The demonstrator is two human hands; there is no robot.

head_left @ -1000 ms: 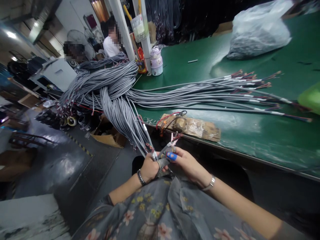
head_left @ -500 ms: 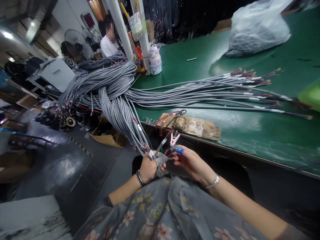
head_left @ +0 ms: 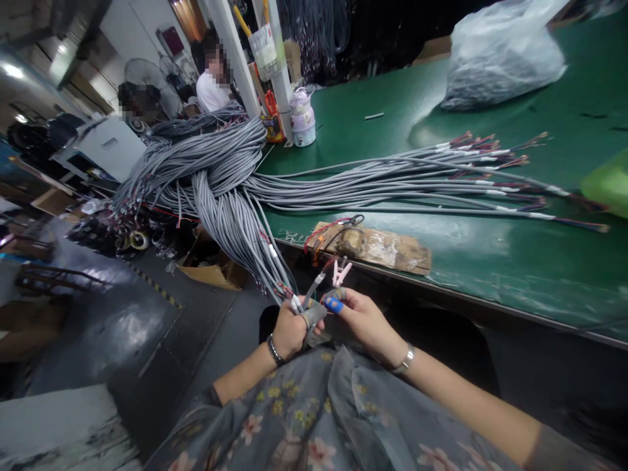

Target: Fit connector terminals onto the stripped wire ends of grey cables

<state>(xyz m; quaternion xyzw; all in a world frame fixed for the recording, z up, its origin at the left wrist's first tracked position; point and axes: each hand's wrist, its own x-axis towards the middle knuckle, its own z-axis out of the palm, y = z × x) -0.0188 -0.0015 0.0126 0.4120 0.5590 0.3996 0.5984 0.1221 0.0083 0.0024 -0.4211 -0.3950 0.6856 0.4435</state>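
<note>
My left hand (head_left: 293,327) is closed around a grey cable (head_left: 314,286) near its end, with taped finger and thumb. Fingers pinched, my right hand (head_left: 367,324) is right beside it at the cable's thin coloured wires, mostly hidden by the fingertips. Blue tape covers one of its fingertips. A pink clip (head_left: 339,272) stands just above the right fingers, in front of the bench edge. From the left, a thick bundle of grey cables (head_left: 235,229) hangs off the bench and runs down to my left hand.
A wooden block (head_left: 407,252) with red and black leads lies along the edge of the green bench (head_left: 490,255). More grey cables (head_left: 373,186) with stripped ends stretch across it. Behind are a lilac bottle (head_left: 303,118) and a plastic bag (head_left: 500,59). A person (head_left: 213,85) sits at far left.
My right hand has moved left, closer to my left hand, and its fingers now cover the coloured wires that showed between the hands. My left hand has stayed in place.
</note>
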